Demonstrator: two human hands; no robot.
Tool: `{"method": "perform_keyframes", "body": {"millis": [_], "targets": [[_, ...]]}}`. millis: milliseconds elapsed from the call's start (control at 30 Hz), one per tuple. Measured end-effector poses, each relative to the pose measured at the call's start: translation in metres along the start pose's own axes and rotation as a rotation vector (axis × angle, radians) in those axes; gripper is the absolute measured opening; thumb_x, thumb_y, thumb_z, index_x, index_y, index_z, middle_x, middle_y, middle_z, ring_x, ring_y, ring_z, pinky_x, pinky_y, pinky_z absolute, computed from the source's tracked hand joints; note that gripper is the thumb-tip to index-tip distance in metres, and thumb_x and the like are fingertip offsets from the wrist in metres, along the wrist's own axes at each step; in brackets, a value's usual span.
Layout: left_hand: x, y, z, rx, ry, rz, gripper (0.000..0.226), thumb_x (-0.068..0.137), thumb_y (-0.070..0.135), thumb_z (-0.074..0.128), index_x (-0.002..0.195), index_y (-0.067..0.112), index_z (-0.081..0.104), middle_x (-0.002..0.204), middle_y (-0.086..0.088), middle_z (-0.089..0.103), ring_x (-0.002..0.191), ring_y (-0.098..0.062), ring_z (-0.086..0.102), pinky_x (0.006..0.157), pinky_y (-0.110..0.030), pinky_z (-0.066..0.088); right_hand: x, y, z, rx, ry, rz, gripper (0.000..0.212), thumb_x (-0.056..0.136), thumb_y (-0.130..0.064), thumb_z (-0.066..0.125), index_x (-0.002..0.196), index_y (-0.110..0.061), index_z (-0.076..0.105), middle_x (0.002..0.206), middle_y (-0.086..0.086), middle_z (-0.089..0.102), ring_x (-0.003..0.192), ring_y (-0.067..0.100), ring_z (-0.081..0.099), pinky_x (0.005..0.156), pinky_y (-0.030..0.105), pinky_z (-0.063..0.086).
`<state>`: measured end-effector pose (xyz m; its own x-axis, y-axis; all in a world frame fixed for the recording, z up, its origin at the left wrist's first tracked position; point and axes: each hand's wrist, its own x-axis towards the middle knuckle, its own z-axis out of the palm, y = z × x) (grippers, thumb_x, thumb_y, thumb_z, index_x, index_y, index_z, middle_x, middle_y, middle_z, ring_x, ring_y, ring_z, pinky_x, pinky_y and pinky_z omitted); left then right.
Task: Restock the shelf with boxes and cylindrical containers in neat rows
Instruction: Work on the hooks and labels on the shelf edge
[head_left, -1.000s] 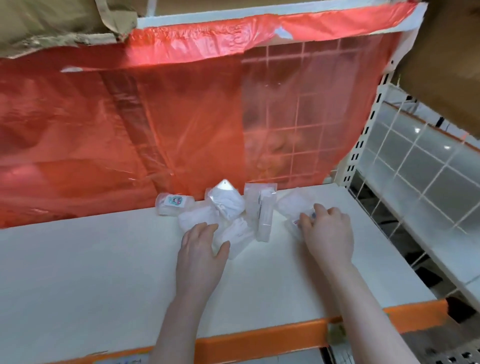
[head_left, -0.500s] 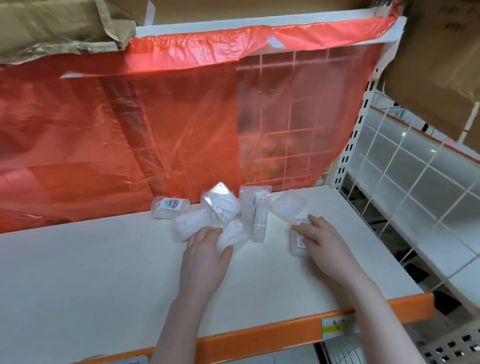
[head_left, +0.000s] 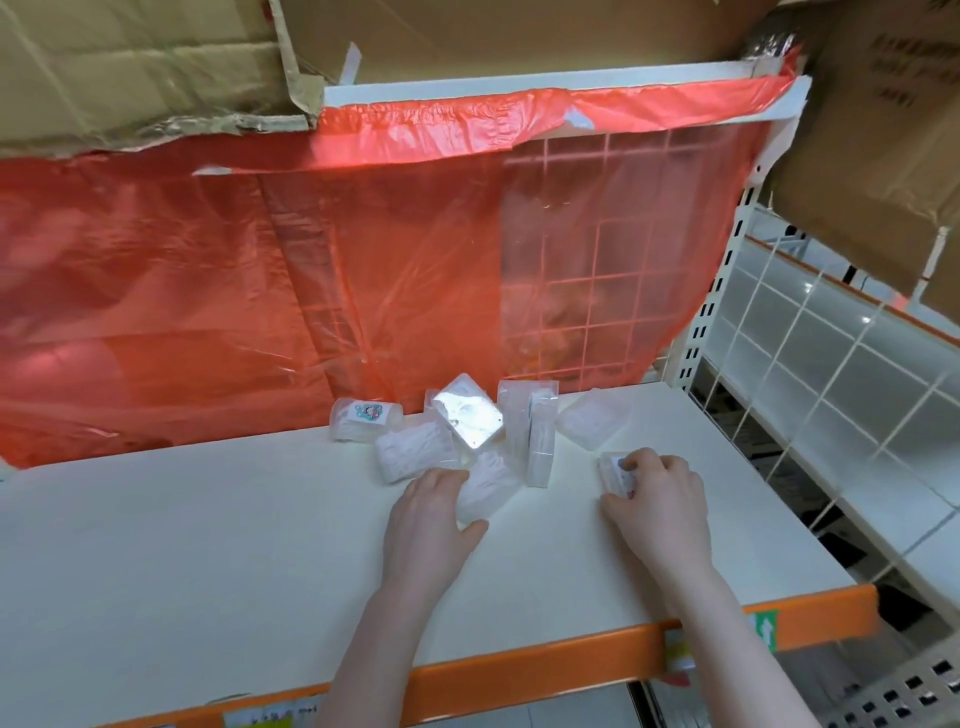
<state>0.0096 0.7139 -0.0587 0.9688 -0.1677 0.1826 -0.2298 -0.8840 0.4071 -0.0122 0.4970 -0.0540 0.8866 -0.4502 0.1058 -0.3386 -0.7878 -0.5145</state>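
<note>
Several small clear plastic boxes of white contents lie in a loose pile (head_left: 470, 426) near the back of a white shelf board (head_left: 208, 545). A cylindrical container (head_left: 363, 419) with a cartoon sticker lies on its side at the pile's left. My left hand (head_left: 428, 525) rests flat on the shelf, thumb and fingers around a clear box (head_left: 485, 491). My right hand (head_left: 657, 501) grips a small box with a printed label (head_left: 615, 475), apart from the pile to its right. One box (head_left: 540, 441) stands on edge in the middle.
A red plastic sheet (head_left: 337, 270) hangs over the wire grid at the shelf's back. Torn cardboard (head_left: 145, 67) sits on the shelf above. The shelf has an orange front edge (head_left: 519, 670). White wire racking (head_left: 831, 364) stands to the right.
My right hand has pulled the labelled box away from the pile, toward the right and front. My left hand stayed by the clear box at the pile's front.
</note>
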Motion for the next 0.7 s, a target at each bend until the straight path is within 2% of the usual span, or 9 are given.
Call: {"method": "perform_keyframes", "body": {"millis": [100, 233, 333, 433, 533, 600, 700], "targets": [[-0.005, -0.004, -0.01, 0.021, -0.055, 0.024, 0.056, 0.081, 0.035, 0.065, 0.133, 0.025, 0.049, 0.133, 0.008, 0.051, 0.122, -0.011, 0.047, 0.098, -0.021, 0.035, -0.004, 0.003, -0.004, -0.006, -0.028, -0.009, 0.048, 0.073, -0.015, 0.062, 0.121, -0.017, 0.053, 0.114, 0.012, 0.052, 0.105, 0.032, 0.046, 0.085, 0.034, 0.034], [-0.009, -0.011, -0.03, -0.014, -0.153, -0.009, 0.049, 0.078, 0.041, 0.064, 0.126, 0.031, 0.056, 0.123, 0.013, 0.058, 0.112, -0.009, 0.054, 0.09, -0.023, 0.042, -0.006, 0.004, -0.006, -0.088, -0.06, -0.047, 0.052, 0.074, -0.017, 0.06, 0.125, -0.02, 0.051, 0.119, 0.009, 0.052, 0.107, 0.03, 0.048, 0.086, 0.034, 0.037], [-0.011, -0.018, -0.039, -0.098, -0.222, -0.084, 0.03, 0.077, 0.047, 0.06, 0.103, 0.034, 0.065, 0.095, 0.012, 0.066, 0.091, -0.009, 0.059, 0.075, -0.026, 0.046, -0.007, 0.003, -0.006, -0.098, -0.076, -0.061, 0.052, 0.075, -0.018, 0.059, 0.126, -0.021, 0.051, 0.121, 0.007, 0.052, 0.109, 0.029, 0.047, 0.087, 0.033, 0.037], [-0.013, -0.021, -0.045, -0.166, -0.225, -0.103, 0.034, 0.074, 0.051, 0.05, 0.088, 0.025, 0.065, 0.077, 0.003, 0.064, 0.078, -0.015, 0.059, 0.072, -0.035, 0.047, -0.008, 0.003, -0.007, -0.079, -0.085, -0.07, 0.052, 0.075, -0.016, 0.059, 0.126, -0.02, 0.051, 0.121, 0.007, 0.051, 0.11, 0.029, 0.046, 0.087, 0.033, 0.038], [-0.012, -0.023, -0.047, -0.191, -0.178, -0.106, 0.022, 0.086, 0.038, 0.054, 0.106, 0.034, 0.062, 0.083, 0.007, 0.065, 0.084, -0.014, 0.06, 0.078, -0.035, 0.049, -0.009, 0.003, -0.007, -0.054, -0.098, -0.086, 0.052, 0.075, -0.014, 0.058, 0.126, -0.02, 0.052, 0.12, 0.006, 0.052, 0.11, 0.028, 0.046, 0.086, 0.032, 0.037], [-0.011, -0.025, -0.048, -0.19, -0.154, -0.094, 0.036, 0.09, 0.033, 0.051, 0.125, 0.039, 0.053, 0.093, 0.006, 0.066, 0.089, -0.015, 0.06, 0.08, -0.032, 0.048, -0.009, 0.002, -0.008, -0.045, -0.106, -0.101, 0.052, 0.074, -0.012, 0.058, 0.126, -0.018, 0.052, 0.12, 0.006, 0.052, 0.11, 0.028, 0.046, 0.086, 0.032, 0.037], [-0.008, -0.028, -0.047, -0.173, -0.133, -0.052, 0.042, 0.094, 0.028, 0.047, 0.135, 0.038, 0.046, 0.12, 0.006, 0.061, 0.104, -0.014, 0.057, 0.086, -0.029, 0.045, -0.009, 0.002, -0.009, -0.04, -0.115, -0.111, 0.052, 0.074, -0.012, 0.058, 0.126, -0.018, 0.052, 0.12, 0.007, 0.052, 0.11, 0.028, 0.046, 0.087, 0.032, 0.037]]}}
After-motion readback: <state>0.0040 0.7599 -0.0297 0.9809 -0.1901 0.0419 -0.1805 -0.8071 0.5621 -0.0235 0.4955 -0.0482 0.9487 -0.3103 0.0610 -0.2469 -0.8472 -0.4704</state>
